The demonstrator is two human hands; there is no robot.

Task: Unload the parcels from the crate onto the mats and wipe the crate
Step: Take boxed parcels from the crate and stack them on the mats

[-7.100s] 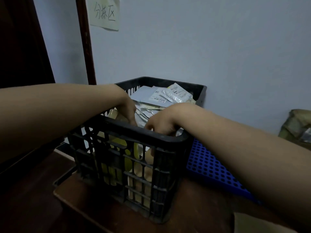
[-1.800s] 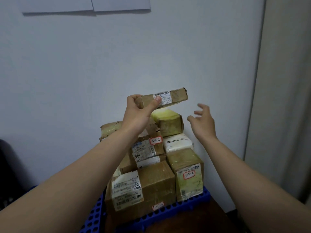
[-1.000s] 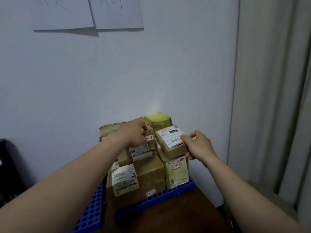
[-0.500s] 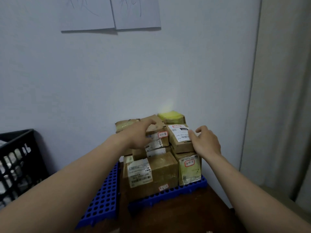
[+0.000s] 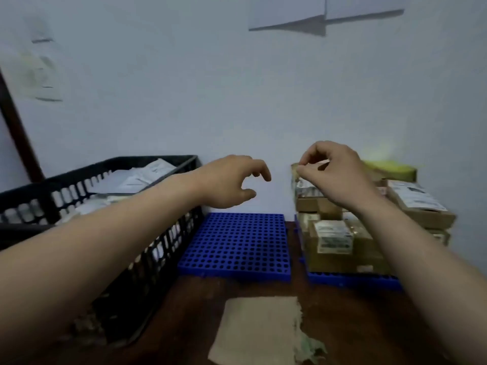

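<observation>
Nearest, a tan cloth [image 5: 258, 330] with a ragged right edge lies flat on the dark wooden table [image 5: 369, 325]. Beyond it stand three things in a row: the black crate [image 5: 126, 259] on the left with flat white parcels [image 5: 137, 175] inside, an empty blue mat [image 5: 237, 243] in the middle, and a second blue mat [image 5: 353, 280] on the right, stacked with cardboard parcels [image 5: 334, 238] and a yellow parcel [image 5: 387, 167] on top. The left hand [image 5: 232, 180] hovers above the empty mat, fingers loosely curved, holding nothing. The right hand [image 5: 334, 172] is curled before the stack's upper left corner – whether it pinches a parcel there is unclear. Behind, sheets of paper [image 5: 324, 11] hang on the wall [image 5: 184, 88].
</observation>
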